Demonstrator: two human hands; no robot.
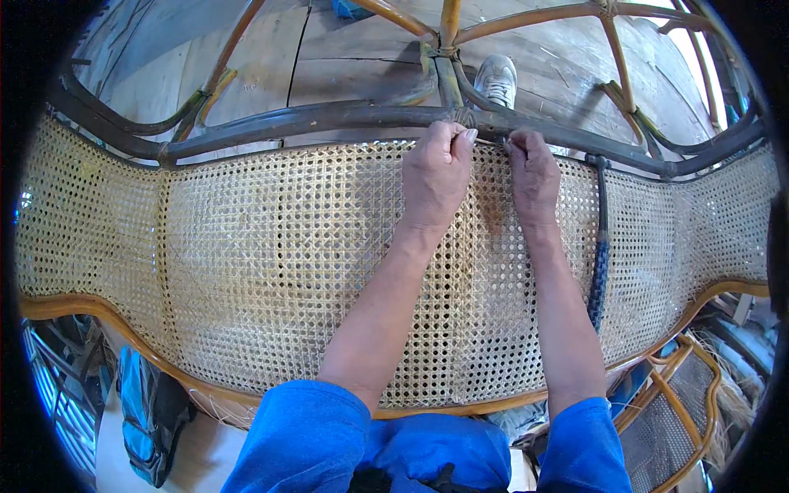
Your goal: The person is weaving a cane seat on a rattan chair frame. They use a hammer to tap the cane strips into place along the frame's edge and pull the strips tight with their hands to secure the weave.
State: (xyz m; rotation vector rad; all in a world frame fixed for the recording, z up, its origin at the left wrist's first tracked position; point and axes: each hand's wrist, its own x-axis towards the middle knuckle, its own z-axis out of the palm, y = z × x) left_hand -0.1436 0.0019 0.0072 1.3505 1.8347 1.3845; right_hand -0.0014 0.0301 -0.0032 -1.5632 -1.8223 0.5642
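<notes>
A wide panel of woven cane webbing [279,255] spreads beneath both my forearms. Along its far edge runs a dark rattan pole [329,121]. My left hand [436,177] is closed in a pinch at that edge, thumb against the curled forefinger. Close by on the right, my right hand [536,179] also pinches at the edge, beside the pole. Whatever lies between the fingers of either hand is too small or hidden to make out. A brownish stain marks the cane between my hands. Right of them, a dark tool with a blue grip [599,255] lies across the webbing.
Curved rattan struts [448,74] rise beyond the pole, over a plank floor [353,70]. A light shoe [496,80] shows there. A brown rattan rim [189,386] borders the near edge. Below sit a blue and black backpack [144,419] and another cane-woven frame [670,411].
</notes>
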